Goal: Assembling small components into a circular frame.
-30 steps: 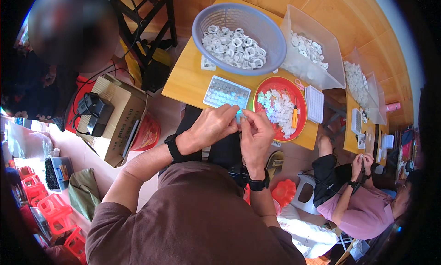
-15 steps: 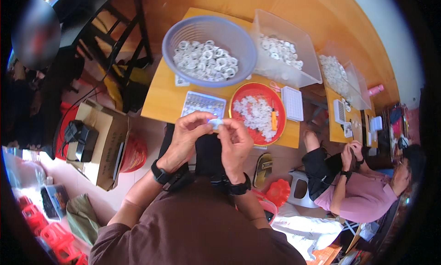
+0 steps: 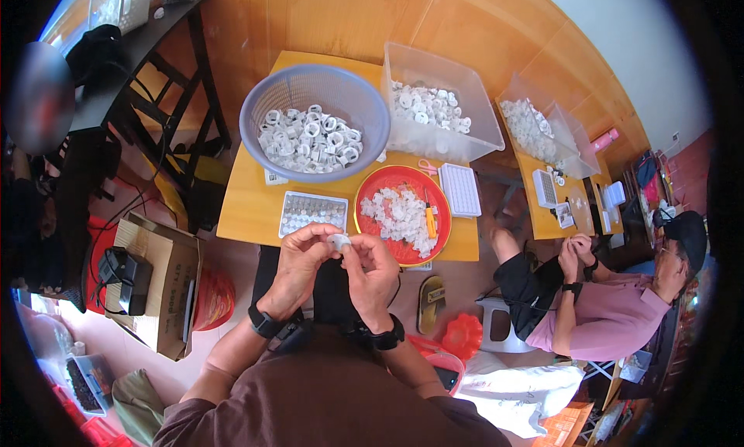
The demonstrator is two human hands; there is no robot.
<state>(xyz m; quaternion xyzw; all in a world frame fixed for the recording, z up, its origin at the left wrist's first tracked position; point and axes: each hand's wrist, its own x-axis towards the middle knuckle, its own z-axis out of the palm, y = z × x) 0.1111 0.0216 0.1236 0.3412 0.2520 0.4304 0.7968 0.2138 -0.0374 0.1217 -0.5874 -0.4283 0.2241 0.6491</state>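
Observation:
Between the fingertips of my left hand and my right hand is a small white plastic part, pinched from both sides. Both hands are closed on it, just in front of the wooden table. Right beyond them lies a tray of small round metallic pieces. To its right a red round tray holds a heap of small translucent white pieces and an orange-handled tool. The fingers partly cover the part, so its exact kind is unclear.
A blue-grey basket of white rings and a clear bin of white parts stand farther back. Pink scissors lie beside a white gridded tray. An open carton is at left; a co-worker in pink sits at right.
My view has shifted, so the table and my hands appear moved in the picture. Both hands still pinch the white part; its bluish glow no longer shows.

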